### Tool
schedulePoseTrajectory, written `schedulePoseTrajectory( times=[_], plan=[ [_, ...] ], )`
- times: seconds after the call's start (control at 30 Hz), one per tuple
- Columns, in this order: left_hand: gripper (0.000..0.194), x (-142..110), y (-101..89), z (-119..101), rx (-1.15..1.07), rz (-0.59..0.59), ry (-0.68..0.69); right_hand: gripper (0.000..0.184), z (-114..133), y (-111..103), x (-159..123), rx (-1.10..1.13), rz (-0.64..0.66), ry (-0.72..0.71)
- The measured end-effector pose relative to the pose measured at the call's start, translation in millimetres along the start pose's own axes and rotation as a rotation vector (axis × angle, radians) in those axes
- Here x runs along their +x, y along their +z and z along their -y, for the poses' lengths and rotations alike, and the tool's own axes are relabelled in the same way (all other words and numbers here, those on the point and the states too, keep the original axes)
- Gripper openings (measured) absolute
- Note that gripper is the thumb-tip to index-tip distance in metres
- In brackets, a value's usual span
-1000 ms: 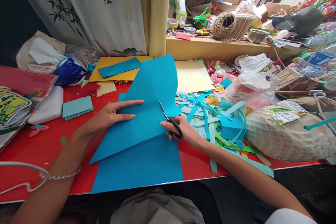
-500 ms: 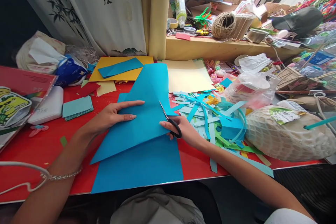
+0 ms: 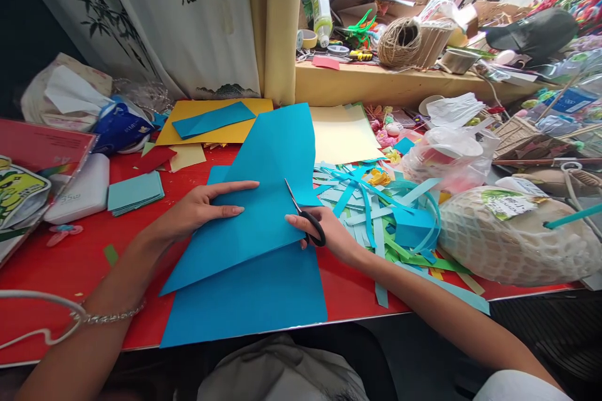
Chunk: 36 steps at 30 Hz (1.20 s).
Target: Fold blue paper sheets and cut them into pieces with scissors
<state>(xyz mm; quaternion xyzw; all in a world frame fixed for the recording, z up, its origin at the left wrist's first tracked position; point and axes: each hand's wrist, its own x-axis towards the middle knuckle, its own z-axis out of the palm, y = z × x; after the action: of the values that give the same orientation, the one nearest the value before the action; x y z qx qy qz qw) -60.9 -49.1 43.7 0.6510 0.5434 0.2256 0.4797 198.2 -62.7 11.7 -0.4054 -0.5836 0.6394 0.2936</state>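
My left hand (image 3: pixel 204 205) lies at the left side of a blue sheet of paper (image 3: pixel 263 207), thumb and index finger stretched over its top face. Its other fingers are hidden, seemingly under the sheet. In my right hand (image 3: pixel 332 235) is a pair of scissors with black handles (image 3: pixel 316 225), the blades pointing up and away over the sheet and looking nearly closed. To the right of the blades, part of the sheet stands raised and bent. A second blue sheet (image 3: pixel 254 301) lies flat beneath, at the table's front edge.
Paper strips (image 3: pixel 367 207) in blue and green heap on the right, beside a netted coconut-like object with a straw (image 3: pixel 508 238). Teal paper pieces (image 3: pixel 136 192) and a white box (image 3: pixel 82 191) are on the left. Yellow paper (image 3: pixel 164 131) and cream paper (image 3: pixel 345 135) lie behind.
The far raised part of the blue sheet has swung right and spread wider. Both hands and the scissors stay nearly in place; the view has shifted slightly.
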Motion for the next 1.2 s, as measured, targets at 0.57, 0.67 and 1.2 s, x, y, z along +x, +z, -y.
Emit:
schedulePoseTrajectory(
  times=[0.57, 0.67, 1.2],
  plan=[
    [0.051, 0.9, 1.8, 0.7, -0.023, 0.020, -0.001, 0.045, -1.5, 0.3, 1.4, 0.061, -0.013, -0.005],
    [0.048, 0.6, 2.0, -0.2, -0.019, 0.019, 0.000, 0.044, -1.7, 0.1, 1.3, 0.062, -0.014, -0.011],
    [0.049, 0.8, 3.3, -1.8, -0.071, 0.039, -0.029, 0.041, -4.3, 1.5, 0.8, 0.077, -0.005, -0.016]
  ],
)
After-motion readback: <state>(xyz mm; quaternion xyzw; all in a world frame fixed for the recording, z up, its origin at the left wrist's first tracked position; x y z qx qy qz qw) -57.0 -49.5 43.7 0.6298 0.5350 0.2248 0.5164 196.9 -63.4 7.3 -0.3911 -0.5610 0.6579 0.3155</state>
